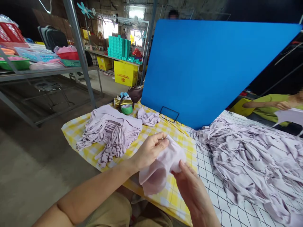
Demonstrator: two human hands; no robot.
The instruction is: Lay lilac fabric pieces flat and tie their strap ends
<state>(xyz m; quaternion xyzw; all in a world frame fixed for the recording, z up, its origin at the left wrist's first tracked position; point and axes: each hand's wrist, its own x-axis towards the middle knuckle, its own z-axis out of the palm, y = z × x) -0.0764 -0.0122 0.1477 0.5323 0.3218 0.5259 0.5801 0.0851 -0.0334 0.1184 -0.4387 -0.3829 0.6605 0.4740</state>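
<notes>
Currently, left hand (149, 148) and right hand (189, 182) pinch a lilac fabric piece (170, 155) above tabletop's (174, 201) near edge. A slack pinch could let it slide off.

One head-worn camera, and we look forward and down over the counter (174, 198).
We see from the wearer's own eye level, with the lap (111, 208) at the bottom edge and the forearms (94, 192) reaching in from below; the hands (148, 151) sit close, just below the middle of our wide view, the blue panel (201, 69) rises beyond them, and at upper left we look deep into the room, as far as the bright windows (110, 29).
</notes>
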